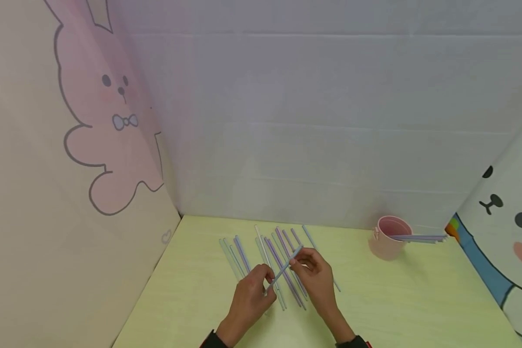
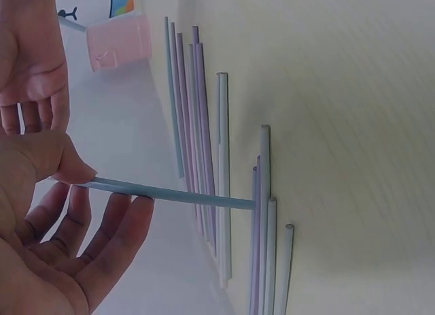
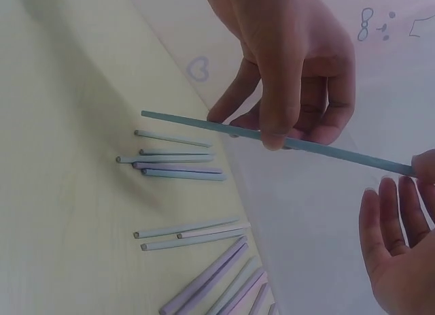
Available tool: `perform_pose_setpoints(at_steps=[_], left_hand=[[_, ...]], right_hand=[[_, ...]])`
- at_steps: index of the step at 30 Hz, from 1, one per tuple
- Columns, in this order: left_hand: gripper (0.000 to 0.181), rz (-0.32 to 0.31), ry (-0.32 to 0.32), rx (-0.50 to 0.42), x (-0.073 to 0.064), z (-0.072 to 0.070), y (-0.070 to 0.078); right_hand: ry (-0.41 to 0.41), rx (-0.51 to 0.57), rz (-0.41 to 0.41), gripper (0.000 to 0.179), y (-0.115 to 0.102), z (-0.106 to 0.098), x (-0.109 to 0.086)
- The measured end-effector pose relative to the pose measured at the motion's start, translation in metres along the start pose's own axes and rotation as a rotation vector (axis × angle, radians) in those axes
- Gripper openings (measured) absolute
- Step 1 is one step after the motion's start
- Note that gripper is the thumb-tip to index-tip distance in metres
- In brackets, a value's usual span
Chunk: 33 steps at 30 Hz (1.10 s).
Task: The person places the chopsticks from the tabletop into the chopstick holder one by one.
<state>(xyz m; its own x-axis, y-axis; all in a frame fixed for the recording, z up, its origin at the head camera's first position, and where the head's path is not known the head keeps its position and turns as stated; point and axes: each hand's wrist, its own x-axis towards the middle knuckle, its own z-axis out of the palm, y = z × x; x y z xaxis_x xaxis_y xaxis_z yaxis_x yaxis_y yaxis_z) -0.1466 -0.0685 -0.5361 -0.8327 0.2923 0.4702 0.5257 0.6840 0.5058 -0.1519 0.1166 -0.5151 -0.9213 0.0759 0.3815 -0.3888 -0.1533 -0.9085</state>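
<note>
A light blue straw (image 1: pixel 282 271) is held slantwise between both hands above the table. In the head view my left hand (image 1: pixel 254 290) grips its lower part; in the left wrist view the thumb lies above it and curled fingers below. My right hand (image 1: pixel 315 278) pinches the upper end, seen in the right wrist view where thumb and finger (image 3: pixel 423 167) meet on the tip. Beneath the hands, several pastel straws (image 1: pixel 292 290) in purple, blue, green and white lie spread in a loose fan, roughly lengthwise. Some are partly covered by the hands in the head view.
A pink bucket (image 1: pixel 384 247) stands at the back right, with several straws (image 1: pixel 422 238) leaning out over its right rim. The pale yellow table (image 1: pixel 178 295) meets a white curtain (image 1: pixel 287 121) behind. Printed cloths hang left and right, one with a pink rabbit (image 1: pixel 113 159).
</note>
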Motion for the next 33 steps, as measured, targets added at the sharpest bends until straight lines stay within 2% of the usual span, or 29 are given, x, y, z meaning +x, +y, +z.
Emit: perform_pose_setpoints(at_steps=[8,16,20,25,33], left_hand=[[0.029,0.003,-0.034,-0.067,0.000,0.003,0.001],[0.027,-0.056,-0.089,-0.077,-0.009,0.004,-0.005],[0.025,-0.084,-0.089,-0.007,-0.015,0.007,-0.015],[0.023,-0.156,-0.047,0.066,-0.020,0.008,-0.029],[0.021,-0.263,-0.003,0.174,-0.023,0.013,-0.056]], right_hand=[[0.003,0.084,-0.049,0.027,0.002,0.001,0.001],[0.052,0.120,-0.109,0.024,-0.001,-0.011,0.006],[0.083,0.124,-0.169,0.025,-0.004,-0.026,0.013],[0.144,0.088,-0.214,0.026,-0.011,-0.051,0.024],[0.286,0.049,-0.280,0.026,-0.038,-0.102,0.041]])
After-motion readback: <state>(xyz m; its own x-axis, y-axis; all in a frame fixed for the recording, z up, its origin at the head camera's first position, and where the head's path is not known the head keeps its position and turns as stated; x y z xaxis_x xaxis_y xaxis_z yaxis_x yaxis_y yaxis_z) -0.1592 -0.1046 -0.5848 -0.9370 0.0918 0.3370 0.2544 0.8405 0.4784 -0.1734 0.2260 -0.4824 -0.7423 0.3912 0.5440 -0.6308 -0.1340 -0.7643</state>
